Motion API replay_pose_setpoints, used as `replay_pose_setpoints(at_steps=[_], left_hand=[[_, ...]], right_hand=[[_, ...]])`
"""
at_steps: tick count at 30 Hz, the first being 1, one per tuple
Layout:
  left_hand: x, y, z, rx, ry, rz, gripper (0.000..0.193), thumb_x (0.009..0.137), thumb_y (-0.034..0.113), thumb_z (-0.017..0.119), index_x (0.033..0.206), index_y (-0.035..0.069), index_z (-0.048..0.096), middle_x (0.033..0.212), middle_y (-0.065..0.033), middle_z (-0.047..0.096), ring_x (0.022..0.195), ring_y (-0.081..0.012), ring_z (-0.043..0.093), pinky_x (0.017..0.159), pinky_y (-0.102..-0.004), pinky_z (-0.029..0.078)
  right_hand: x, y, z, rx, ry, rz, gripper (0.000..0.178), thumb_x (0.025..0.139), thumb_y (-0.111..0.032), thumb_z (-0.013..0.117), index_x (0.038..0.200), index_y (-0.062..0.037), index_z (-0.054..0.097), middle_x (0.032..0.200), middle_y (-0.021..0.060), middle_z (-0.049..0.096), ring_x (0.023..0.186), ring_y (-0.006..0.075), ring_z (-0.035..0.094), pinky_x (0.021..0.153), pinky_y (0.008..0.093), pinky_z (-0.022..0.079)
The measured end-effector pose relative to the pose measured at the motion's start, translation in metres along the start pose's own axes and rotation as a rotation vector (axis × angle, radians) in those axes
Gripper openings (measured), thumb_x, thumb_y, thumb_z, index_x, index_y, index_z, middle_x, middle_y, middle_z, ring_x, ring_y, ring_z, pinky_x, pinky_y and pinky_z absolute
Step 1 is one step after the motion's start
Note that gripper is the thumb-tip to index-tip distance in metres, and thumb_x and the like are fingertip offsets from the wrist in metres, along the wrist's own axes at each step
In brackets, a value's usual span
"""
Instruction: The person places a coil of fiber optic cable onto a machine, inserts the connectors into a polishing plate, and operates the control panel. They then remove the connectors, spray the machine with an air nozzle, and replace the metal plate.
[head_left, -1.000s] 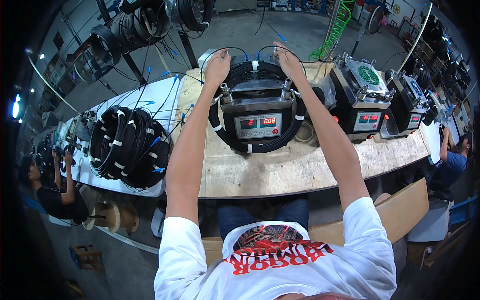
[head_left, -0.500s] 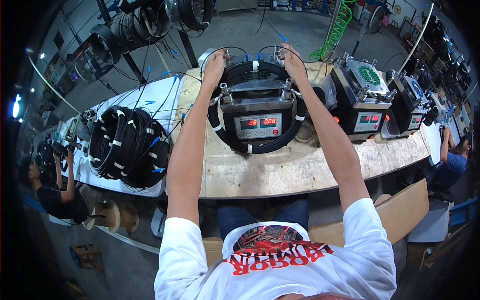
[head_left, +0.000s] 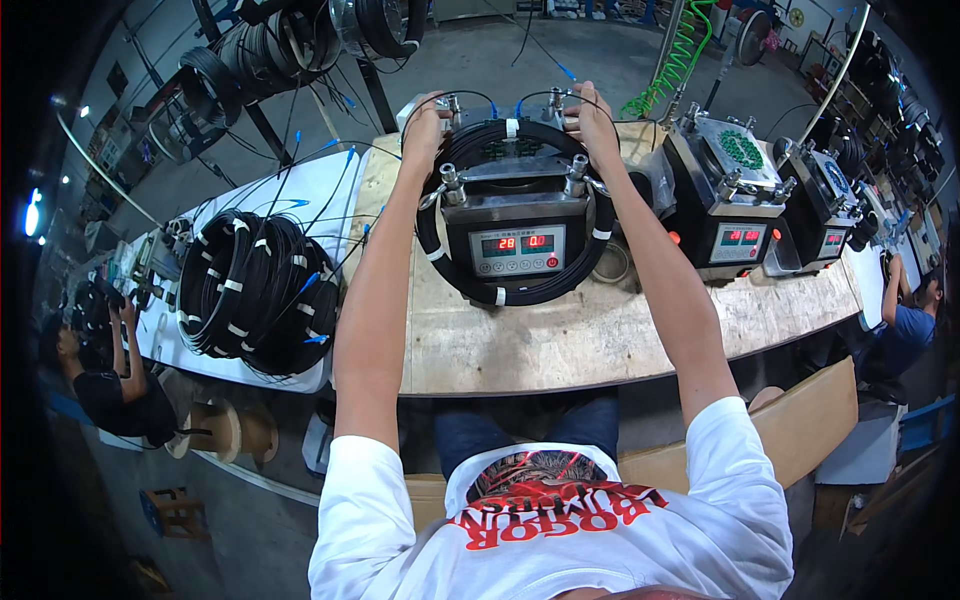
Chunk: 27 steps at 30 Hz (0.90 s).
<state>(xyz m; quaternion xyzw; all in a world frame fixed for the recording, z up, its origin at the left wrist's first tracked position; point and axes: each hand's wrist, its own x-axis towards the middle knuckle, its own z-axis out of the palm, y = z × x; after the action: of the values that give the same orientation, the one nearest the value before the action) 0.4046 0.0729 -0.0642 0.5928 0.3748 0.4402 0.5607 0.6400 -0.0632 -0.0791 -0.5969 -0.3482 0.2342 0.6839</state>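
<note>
A fibre-polishing machine (head_left: 468, 250) with a red digital display stands in front of me on the wooden bench. Around it rests a coil of black cable (head_left: 547, 296), bound with white tape, with blue-tipped ends (head_left: 518, 112) at the machine's far side. My left hand (head_left: 424, 132) is closed at the far left corner clamp (head_left: 453, 106), fingers curled beside its post. At the far right corner clamp (head_left: 556, 101), my right hand (head_left: 594, 128) is curled with its fingers against the post. Both grips are partly hidden. The near corner posts (head_left: 450, 180) stand untouched.
Several black cable coils (head_left: 265, 290) lie on the white table at left. Two similar machines (head_left: 725, 190) stand on the right, beside a green coiled hose (head_left: 690, 55). Cable reels (head_left: 260, 65) hang at the back left. Other people (head_left: 120, 385) work at both sides.
Both hands have shifted slightly at the far clamps; the right one has moved a little outward and its fingers have rearranged. The right-hand reading on the machine's display has changed.
</note>
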Motion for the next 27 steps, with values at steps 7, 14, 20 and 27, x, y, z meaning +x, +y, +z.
replay_pose_setpoints(at_steps=[7, 14, 20, 27], left_hand=[[0.003, -0.004, -0.004, 0.009, 0.015, 0.003, 0.045, 0.107, 0.038, 0.032, 0.129, 0.012, 0.061, 0.097, -0.0047, 0.07, 0.071, -0.0129, 0.054, 0.064, -0.029, 0.043], [-0.002, -0.008, -0.005, 0.044, 0.036, -0.01, 0.046, 0.107, 0.039, 0.035, 0.127, 0.008, 0.062, 0.097, -0.0059, 0.07, 0.07, -0.0137, 0.055, 0.064, -0.0293, 0.044], [0.006, -0.011, -0.006, 0.375, 0.077, 0.282, 0.041, 0.105, 0.037, 0.045, 0.125, 0.005, 0.061, 0.106, -0.0131, 0.07, 0.094, -0.023, 0.065, 0.083, -0.0343, 0.049], [0.021, -0.002, 0.009, 0.588, -0.003, 0.375, 0.039, 0.101, 0.031, 0.054, 0.132, 0.008, 0.054, 0.111, -0.0231, 0.068, 0.108, -0.038, 0.064, 0.095, -0.0438, 0.048]], right_hand=[[0.012, 0.008, -0.001, -0.288, 0.0, -0.141, 0.058, 0.105, -0.057, 0.038, 0.13, -0.0071, 0.055, 0.087, 0.0085, 0.059, 0.065, 0.014, 0.055, 0.058, 0.0292, 0.046], [0.024, 0.001, 0.013, -0.314, 0.012, -0.064, 0.053, 0.104, -0.056, 0.041, 0.115, -0.0073, 0.057, 0.078, 0.0064, 0.056, 0.058, 0.0119, 0.049, 0.052, 0.0285, 0.043], [0.034, 0.011, 0.016, -0.403, 0.014, -0.187, 0.052, 0.106, -0.047, 0.035, 0.127, -0.0044, 0.056, 0.119, 0.0258, 0.064, 0.112, 0.0452, 0.059, 0.096, 0.0487, 0.046], [0.027, 0.018, 0.009, -0.478, 0.006, -0.405, 0.044, 0.103, -0.039, 0.046, 0.132, -0.007, 0.054, 0.124, 0.025, 0.064, 0.118, 0.0425, 0.059, 0.099, 0.0464, 0.047]])
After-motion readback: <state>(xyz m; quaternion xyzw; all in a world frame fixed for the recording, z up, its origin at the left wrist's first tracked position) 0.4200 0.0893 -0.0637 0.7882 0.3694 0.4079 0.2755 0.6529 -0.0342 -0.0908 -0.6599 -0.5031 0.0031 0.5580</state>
